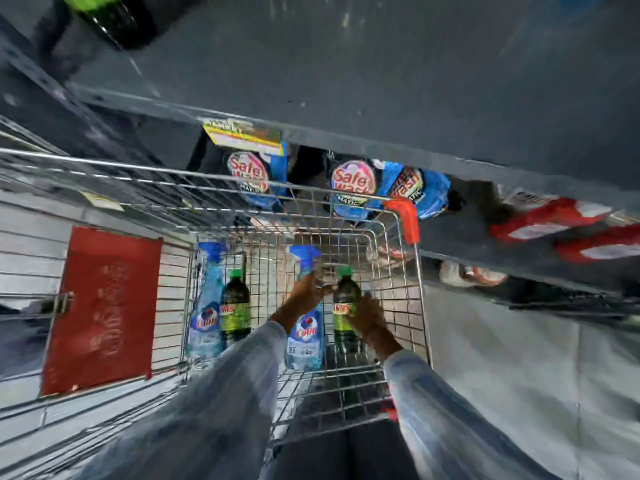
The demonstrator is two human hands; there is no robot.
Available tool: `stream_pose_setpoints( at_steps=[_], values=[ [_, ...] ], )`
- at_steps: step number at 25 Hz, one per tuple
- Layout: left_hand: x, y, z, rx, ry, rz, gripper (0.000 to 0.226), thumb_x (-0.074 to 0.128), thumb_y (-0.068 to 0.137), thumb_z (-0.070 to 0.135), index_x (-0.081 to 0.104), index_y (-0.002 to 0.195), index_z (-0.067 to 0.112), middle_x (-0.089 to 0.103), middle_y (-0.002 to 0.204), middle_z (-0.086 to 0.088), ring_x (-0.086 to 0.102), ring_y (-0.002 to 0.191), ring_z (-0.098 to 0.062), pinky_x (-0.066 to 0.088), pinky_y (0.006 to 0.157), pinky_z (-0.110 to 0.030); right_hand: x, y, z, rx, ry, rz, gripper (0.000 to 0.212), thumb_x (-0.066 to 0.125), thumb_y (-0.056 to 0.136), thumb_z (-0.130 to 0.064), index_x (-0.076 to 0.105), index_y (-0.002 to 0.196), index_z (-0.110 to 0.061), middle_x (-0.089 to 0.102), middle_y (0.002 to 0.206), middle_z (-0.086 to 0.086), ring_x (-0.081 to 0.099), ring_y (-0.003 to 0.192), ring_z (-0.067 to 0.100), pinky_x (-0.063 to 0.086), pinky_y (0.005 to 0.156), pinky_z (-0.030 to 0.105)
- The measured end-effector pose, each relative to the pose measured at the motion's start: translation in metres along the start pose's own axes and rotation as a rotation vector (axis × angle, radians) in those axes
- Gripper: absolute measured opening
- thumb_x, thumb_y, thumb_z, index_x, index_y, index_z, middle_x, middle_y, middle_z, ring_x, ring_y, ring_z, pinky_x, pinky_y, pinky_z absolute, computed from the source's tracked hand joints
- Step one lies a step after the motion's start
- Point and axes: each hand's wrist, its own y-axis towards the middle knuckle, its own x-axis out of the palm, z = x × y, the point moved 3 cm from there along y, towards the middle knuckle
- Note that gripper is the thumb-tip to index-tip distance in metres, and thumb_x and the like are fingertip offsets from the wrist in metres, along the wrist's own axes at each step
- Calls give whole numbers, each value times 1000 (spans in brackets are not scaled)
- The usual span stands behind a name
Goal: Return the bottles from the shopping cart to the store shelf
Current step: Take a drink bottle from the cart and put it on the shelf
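Colin spray bottle (306, 327), Safewash packs (353, 188)

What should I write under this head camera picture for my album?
Both hands reach into the shopping cart: left hand on a blue spray bottle, right hand on a green-capped dark bottle.

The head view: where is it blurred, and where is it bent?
Head view: motion blur smears the sleeves and the cart wires at left; the bottles near the hands stay fairly sharp; wide-angle distortion curves the shelf edge.
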Motion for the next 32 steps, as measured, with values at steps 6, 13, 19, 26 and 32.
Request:
stream_pose_setpoints(
  at_steps=[6, 13, 19, 26, 32],
  values=[
    [34, 27, -26, -131, -91, -216, 76, 69, 72, 40, 41, 131, 2, 55, 129, -25, 54, 117, -38, 45, 103, -47, 16, -2, 16, 204, 128, -130, 69, 85, 58, -19, 45, 113, -6, 59, 121, 14, 57, 112, 30, 47, 92, 32],
    [3, 5, 13, -82, -271, -318, 40, 60, 86, 9, 49, 122, 0, 59, 94, 0, 55, 89, -14, 45, 71, -19, -6, -4, -1, 42, 231, -182, 78, 84, 56, -14, 39, 119, -6, 61, 115, 10, 59, 105, 28, 50, 93, 38],
    [-66, -41, 78, 93, -274, -217, 21, 76, 73, 12, 67, 91, 8, 73, 83, 4, 66, 87, -18, 54, 69, -23, -73, -52, -64, -228, 471, -306, 78, 68, 68, 15, 25, 131, -1, 48, 117, 7, 55, 94, 13, 55, 68, 11],
    [-156, -151, 179, 488, -217, 103, 24, 84, 61, 9, 68, 79, 13, 70, 74, 7, 66, 71, -3, 52, 63, -13, -156, -135, -148, -568, 467, -264, 81, 71, 72, 4, 24, 135, -12, 48, 124, 1, 50, 116, 10, 48, 84, 7],
    [-224, -214, 265, 718, -283, 378, 38, 84, 61, 11, 51, 76, 20, 63, 76, 5, 61, 62, 8, 51, 59, -10, -232, -174, -230, -772, 530, -26, 73, 73, 68, 5, 35, 129, -10, 58, 113, -1, 59, 96, -7, 48, 84, 9]
  ],
)
